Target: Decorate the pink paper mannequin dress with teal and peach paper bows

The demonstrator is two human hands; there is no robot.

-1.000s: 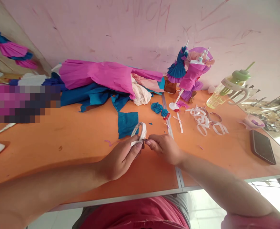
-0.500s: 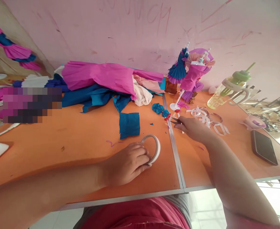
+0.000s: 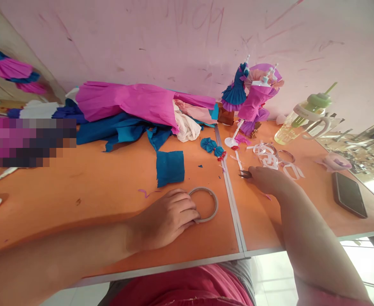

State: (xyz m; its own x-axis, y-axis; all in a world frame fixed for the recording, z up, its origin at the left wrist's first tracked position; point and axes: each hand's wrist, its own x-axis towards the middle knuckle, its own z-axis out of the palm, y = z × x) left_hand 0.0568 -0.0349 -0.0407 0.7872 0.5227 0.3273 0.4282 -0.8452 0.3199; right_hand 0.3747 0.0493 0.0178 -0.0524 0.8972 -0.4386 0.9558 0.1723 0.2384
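Note:
My left hand [image 3: 169, 216] rests on the orange table [image 3: 78, 191] with curled fingers touching the edge of a white tape roll [image 3: 209, 204], which lies flat. My right hand [image 3: 268, 178] is stretched out to the right of the table's seam, its fingers closed around small dark scissors [image 3: 244, 174] whose tips poke out to the left. A folded blue crepe-paper piece [image 3: 170, 167] lies just beyond the tape roll. A small blue bow [image 3: 212, 146] sits further back.
Pink and blue crepe paper [image 3: 132, 106] is heaped along the wall. Paper-dress dolls on stands [image 3: 253, 97] rise at the back right, with white paper strips [image 3: 271, 159], a green-lidded bottle [image 3: 304, 117], a small pink dish [image 3: 335, 161] and a black phone [image 3: 349, 194] to the right.
The tape roll went from upright between both hands to lying flat on the table under my left hand. My right hand left it, reached right and took up the scissors.

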